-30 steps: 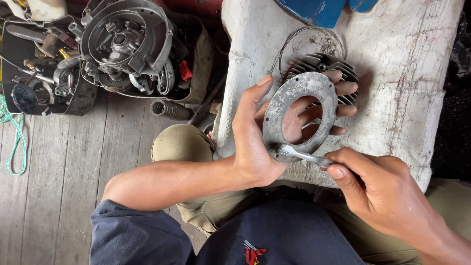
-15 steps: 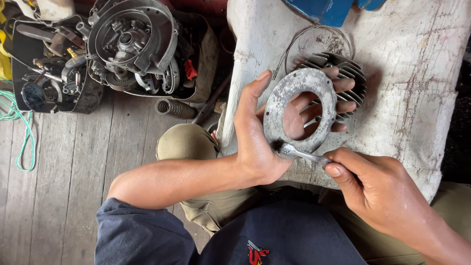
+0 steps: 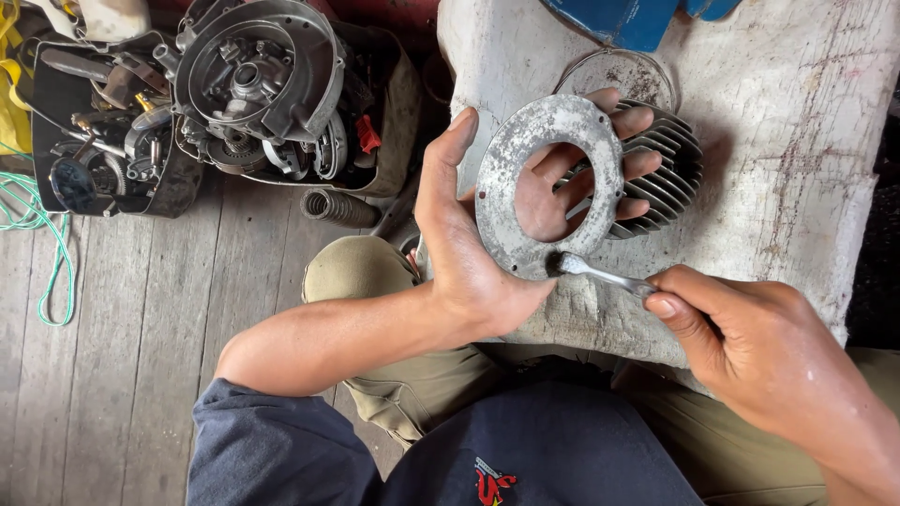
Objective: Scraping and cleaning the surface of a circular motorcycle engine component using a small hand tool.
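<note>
Two hands at work, both bare, seen from the head camera. Nearest: dark blue shirt [image 3: 450,459] and khaki trousers [image 3: 375,281] of the seated person. Right hand [image 3: 759,351] comes in from lower right, fingers pinched shut on a thin metal tool [image 3: 600,273]; tool tip touches the lower rim of the ring. Left hand [image 3: 478,253] reaches from lower left, thumb up along the left edge of a flat grey metal ring [image 3: 511,197], fingers behind it and showing through the centre hole, so the hand is clamped on the ring. Ring is held tilted toward the camera, over a dirty white cloth-covered block [image 3: 797,169], with small holes around its rim. Just behind the ring, touching the fingers, sits a finned cylinder [image 3: 670,164] on the block. A wire loop [image 3: 647,66] lies on the cloth beyond it. Blue object [image 3: 619,19] at the block's far edge, cut off by the frame. To the left, on wooden floor planks [image 3: 131,375]: coil spring [image 3: 333,206], then a black tray [image 3: 394,103] holding an engine case [image 3: 253,80] and loose parts. Green cord [image 3: 37,225] at far left, yellow strap [image 3: 11,103] above it.
</note>
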